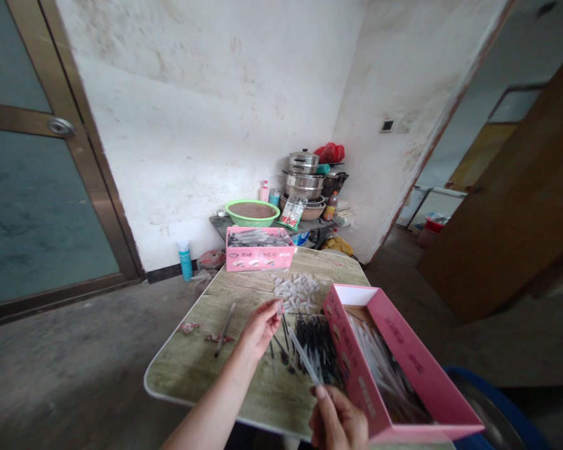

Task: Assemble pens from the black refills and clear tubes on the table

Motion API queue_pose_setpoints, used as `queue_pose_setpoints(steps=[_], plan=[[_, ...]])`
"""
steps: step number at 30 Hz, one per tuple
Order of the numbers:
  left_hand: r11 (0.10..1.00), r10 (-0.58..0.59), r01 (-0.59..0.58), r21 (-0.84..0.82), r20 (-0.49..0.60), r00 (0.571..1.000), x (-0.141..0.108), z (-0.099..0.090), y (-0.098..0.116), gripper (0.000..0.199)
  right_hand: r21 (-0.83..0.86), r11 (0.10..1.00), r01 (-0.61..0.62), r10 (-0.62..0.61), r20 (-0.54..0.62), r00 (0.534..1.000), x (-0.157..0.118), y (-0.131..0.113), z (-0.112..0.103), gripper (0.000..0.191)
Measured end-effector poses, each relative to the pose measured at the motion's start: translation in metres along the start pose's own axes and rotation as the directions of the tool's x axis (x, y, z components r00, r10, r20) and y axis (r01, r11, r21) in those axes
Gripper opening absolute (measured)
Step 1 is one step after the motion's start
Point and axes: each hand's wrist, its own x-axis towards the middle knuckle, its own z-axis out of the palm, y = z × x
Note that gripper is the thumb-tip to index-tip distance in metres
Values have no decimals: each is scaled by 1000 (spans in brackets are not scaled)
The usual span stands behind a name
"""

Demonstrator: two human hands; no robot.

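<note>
One wood-patterned desk (182,365) with rounded corners and a pale rim, pictured in front of a stained white wall (206,112). Along its right edge, near the near right corner, one large open pink box (417,356), filled partly with translucent tubes (380,369). At the far left corner, one smaller pink box (260,259), piled with more slender tubes (258,237). Beyond the far edge, on a dark stand (218,224), a green basin (251,220) of brownish contents, left of stacked metal pots (304,181).

Over the near half of the desk, left hand (260,328) reaching in from the near edge, fingers pinched closed on a small whitish piece (279,307). Lower and farther right, beside the large box, right hand (340,420), thumb and fingers closed around the near end of a long translucent tube (304,355), far end angled up toward the left hand.

Between the hands and the large box, dark slender sticks (312,334) in a loose spread. Past them, toward the far edge, a heap of small whitish pieces (295,289). Near the left edge, a single dark-tipped tube (225,330), lying across red-and-white scraps (213,338); closer to that edge, another small scrap (188,327).
</note>
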Motion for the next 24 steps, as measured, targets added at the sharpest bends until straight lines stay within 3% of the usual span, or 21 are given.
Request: queue_pose_setpoints(steps=[6, 14, 24], plan=[[995, -53, 54, -86, 5, 999, -38, 12, 2, 27, -99, 988, 116, -113, 32, 993, -2, -6, 1, 57], [999, 42, -42, 19, -13, 999, -45, 17, 1, 32, -117, 984, 134, -124, 89, 988, -2, -7, 1, 51], [980, 142, -141, 139, -3, 990, -57, 24, -3, 37, -312, 921, 233, -254, -28, 967, -2, 1, 5, 55]])
